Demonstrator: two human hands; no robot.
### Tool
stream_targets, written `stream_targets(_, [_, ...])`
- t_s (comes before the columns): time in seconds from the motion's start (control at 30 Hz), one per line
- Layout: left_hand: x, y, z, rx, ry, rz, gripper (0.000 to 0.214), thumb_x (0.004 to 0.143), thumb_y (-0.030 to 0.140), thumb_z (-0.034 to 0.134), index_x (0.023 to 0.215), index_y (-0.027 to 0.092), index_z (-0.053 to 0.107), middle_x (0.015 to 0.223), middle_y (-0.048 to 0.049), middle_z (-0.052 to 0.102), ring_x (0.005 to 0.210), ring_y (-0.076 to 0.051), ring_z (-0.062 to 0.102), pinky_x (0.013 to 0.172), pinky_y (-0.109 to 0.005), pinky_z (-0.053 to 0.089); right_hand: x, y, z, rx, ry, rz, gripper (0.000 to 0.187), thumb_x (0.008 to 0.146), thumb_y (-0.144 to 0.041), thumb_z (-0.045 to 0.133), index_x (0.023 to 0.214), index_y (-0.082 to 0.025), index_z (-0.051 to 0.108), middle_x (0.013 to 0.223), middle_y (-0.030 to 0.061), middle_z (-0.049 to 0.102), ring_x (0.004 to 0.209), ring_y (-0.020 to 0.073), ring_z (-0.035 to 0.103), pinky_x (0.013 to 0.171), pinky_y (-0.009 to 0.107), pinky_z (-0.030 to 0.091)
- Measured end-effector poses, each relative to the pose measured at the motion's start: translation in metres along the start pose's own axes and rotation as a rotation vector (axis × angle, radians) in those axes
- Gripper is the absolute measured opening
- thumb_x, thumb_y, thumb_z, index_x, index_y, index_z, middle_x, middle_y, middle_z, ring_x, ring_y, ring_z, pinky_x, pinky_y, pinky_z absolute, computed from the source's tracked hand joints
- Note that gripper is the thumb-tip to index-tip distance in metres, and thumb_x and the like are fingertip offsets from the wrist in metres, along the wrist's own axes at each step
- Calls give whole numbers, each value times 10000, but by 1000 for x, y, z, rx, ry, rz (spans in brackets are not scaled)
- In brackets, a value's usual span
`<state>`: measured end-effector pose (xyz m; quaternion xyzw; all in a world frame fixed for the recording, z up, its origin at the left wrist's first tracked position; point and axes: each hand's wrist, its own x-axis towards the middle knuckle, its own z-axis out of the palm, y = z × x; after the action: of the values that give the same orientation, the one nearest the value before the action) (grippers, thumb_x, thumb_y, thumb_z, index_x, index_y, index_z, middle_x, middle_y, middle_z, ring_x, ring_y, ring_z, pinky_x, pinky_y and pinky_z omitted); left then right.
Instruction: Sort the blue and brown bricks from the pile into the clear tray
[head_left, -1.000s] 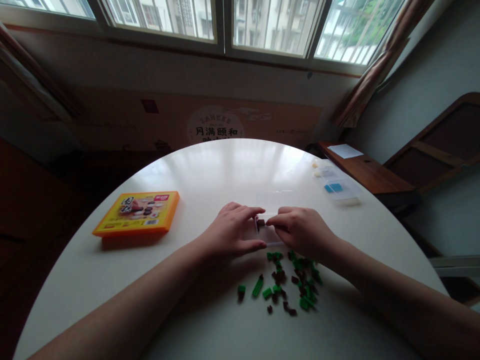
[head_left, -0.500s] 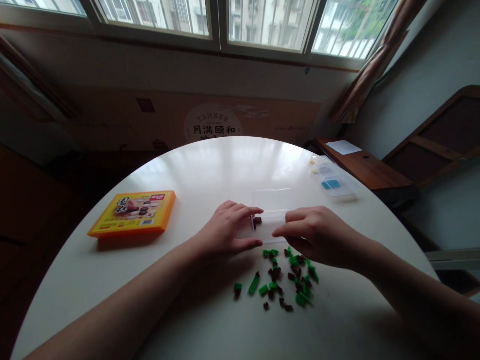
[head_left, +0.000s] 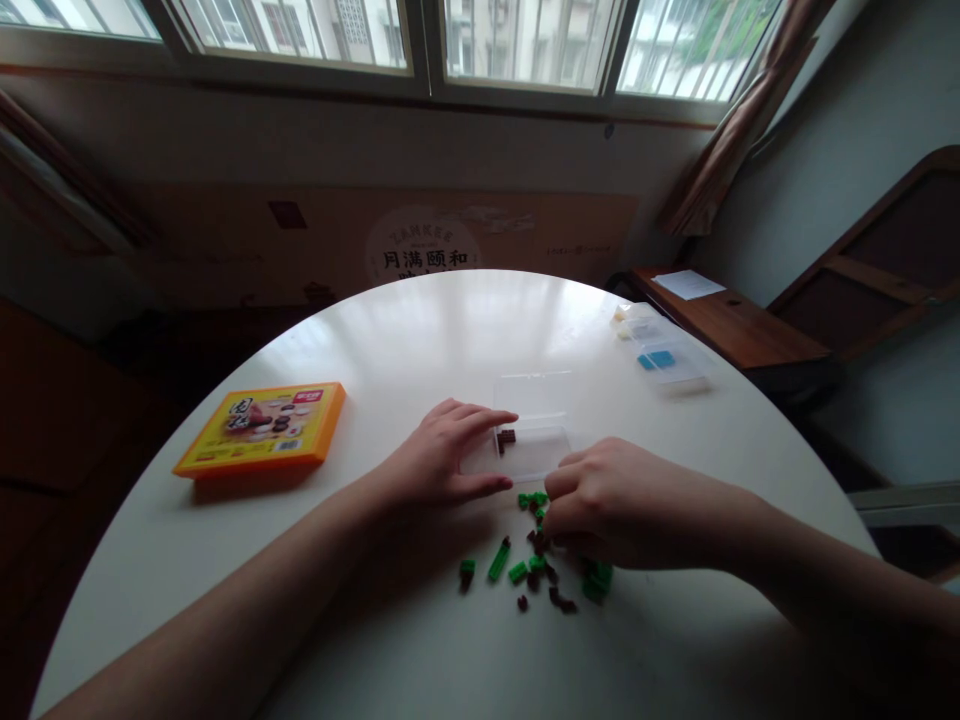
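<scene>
A shallow, clear plastic box (head_left: pixel 534 458) is set on the white, round counter (head_left: pixel 390 360), between the two hands and beyond the loose bricks. In its left part, a small cluster of dark brown toy bricks (head_left: pixel 507 437) is contained. Its clear, flat lid (head_left: pixel 532 395) is laid open on the far side.

The left end of the box is framed by the left hand (head_left: pixel 450 455), whose fingers are spread, the thumb held well apart along the near side. On the near side of the box, a scatter of small green and brown plastic bricks (head_left: pixel 517 572) is spread over the counter. Its right part is covered by the right hand (head_left: pixel 615 505), whose fingers are curled downward; whether a brick is pinched by them cannot be told, since the tips are hidden.

Farther out, a flat orange case with a yellow printed cover (head_left: pixel 259 430) is seen at the left, well apart from the left hand. Near the far right edge, another clear plastic box (head_left: pixel 686 377) is placed, with bright blue pieces (head_left: pixel 656 360) shown in it. Beyond the counter, a white sheet of paper (head_left: pixel 688 285) is laid on a brown wooden desk (head_left: pixel 765 325).
</scene>
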<state>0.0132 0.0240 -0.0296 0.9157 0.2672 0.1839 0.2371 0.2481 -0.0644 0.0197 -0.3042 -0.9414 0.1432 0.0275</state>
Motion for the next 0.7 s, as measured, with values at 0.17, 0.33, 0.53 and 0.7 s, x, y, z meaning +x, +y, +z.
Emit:
stream_targets(0.17, [-1, 1, -2, -15, 0, -4, 606, 785, 472, 728, 1315, 237, 550, 1241, -96, 631, 1124, -265, 544, 1027, -445, 403, 0, 0, 2, -12, 13, 15, 188, 883, -187, 558, 706, -185, 621, 710, -24, 594, 645, 103, 483, 595, 249, 295])
stream_targets(0.33, [-1, 1, -2, -21, 4, -2, 604, 776, 456, 740, 1305, 229, 557, 1229, -97, 635, 1114, -258, 547, 1023, -441, 406, 0, -2, 0, -28, -8, 16, 209, 886, -190, 555, 680, -179, 587, 709, -30, 587, 634, 95, 465, 588, 245, 288])
stream_targets(0.53, [-1, -1, -1, -17, 8, 7, 615, 775, 456, 743, 1310, 222, 551, 1226, -98, 635, 1111, -253, 546, 1020, -435, 409, -1, -2, -2, -44, -40, 27, 209, 872, -185, 553, 665, -179, 583, 712, -28, 591, 624, 94, 462, 573, 248, 284])
stream_targets(0.7, [-2, -1, -1, -16, 9, 8, 603, 782, 475, 735, 1302, 227, 557, 1229, -93, 633, 1119, -251, 544, 1028, -435, 407, -4, -1, -6, -68, -43, 62, 195, 859, -178, 557, 668, -180, 598, 686, -24, 583, 594, 92, 449, 552, 253, 260])
